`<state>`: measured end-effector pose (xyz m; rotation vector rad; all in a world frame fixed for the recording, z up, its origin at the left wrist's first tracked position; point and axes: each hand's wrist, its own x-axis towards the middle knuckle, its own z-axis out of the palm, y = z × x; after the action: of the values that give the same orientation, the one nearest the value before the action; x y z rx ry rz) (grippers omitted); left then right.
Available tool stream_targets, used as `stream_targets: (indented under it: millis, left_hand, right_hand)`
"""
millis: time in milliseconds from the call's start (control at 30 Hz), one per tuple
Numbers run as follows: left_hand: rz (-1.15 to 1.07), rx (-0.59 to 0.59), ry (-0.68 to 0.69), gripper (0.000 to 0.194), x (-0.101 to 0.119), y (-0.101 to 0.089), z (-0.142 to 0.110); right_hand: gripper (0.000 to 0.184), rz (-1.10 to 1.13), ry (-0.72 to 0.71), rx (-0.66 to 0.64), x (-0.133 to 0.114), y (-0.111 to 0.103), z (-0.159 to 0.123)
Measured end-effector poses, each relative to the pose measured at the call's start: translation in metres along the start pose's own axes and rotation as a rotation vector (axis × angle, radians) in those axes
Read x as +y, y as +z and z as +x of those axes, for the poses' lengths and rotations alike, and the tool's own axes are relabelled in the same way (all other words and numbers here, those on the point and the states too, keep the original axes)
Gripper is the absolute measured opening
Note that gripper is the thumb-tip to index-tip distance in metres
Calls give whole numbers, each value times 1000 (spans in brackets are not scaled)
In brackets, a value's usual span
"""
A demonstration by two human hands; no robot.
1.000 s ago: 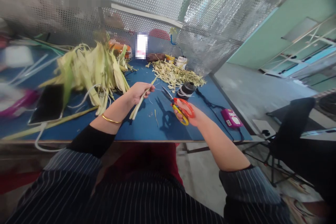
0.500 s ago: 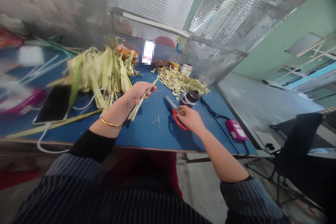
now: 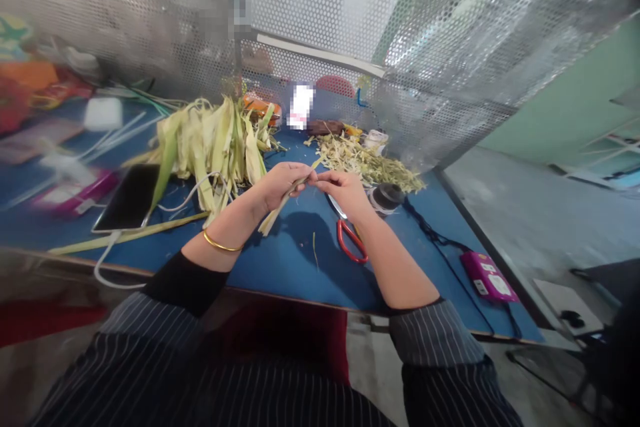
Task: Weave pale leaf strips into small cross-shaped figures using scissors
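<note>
Scissors (image 3: 341, 235) now lying toward worktop's (image 3: 295, 273) front edge; left hand (image 3: 283, 187) clamping husk strip (image 3: 275, 216), right hand (image 3: 349, 195) pinching beside it, contents unclear

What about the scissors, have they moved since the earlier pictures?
Yes, downward: the scissors were held up over the blue tabletop by the right hand, and now lie on it, handles further left of the black spool.
</note>
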<state>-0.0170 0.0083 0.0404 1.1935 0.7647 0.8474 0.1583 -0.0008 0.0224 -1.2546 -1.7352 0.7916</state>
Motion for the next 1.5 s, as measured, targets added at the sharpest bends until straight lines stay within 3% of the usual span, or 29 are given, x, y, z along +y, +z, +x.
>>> stream_targets:
  millis: [167,300,433,600,900,1067,1300,1500]
  left_hand:
    - [-38,-36,-39,24,-7,2,3]
    - [-33,-43,-94,23,-13,4,6]
    - [-24,-47,-57,23,-16,6,8]
    - [17,-30,-23,22,-15,9,8]
    - [-9,73,4,17,-16,8,11]
    - [-58,155,6,18,-16,8,12]
    - [58,64,-31,19,-14,12,8]
    - [216,111,7,19,-13,15,7]
  right_hand:
    - [15,220,77,3,13,2,-8]
    - [19,489,189,11,13,-6,-9]
    - [25,616,298,-11,12,-8,-8]
    - [22,454,215,-57,14,-6,-9]
    - [12,100,-3,194,15,-15,-5]
    - [12,51,-29,246,10,-16,-7]
    - [13,29,-86,314,12,-18,-6]
    - [13,-68,-95,344,13,-21,-6]
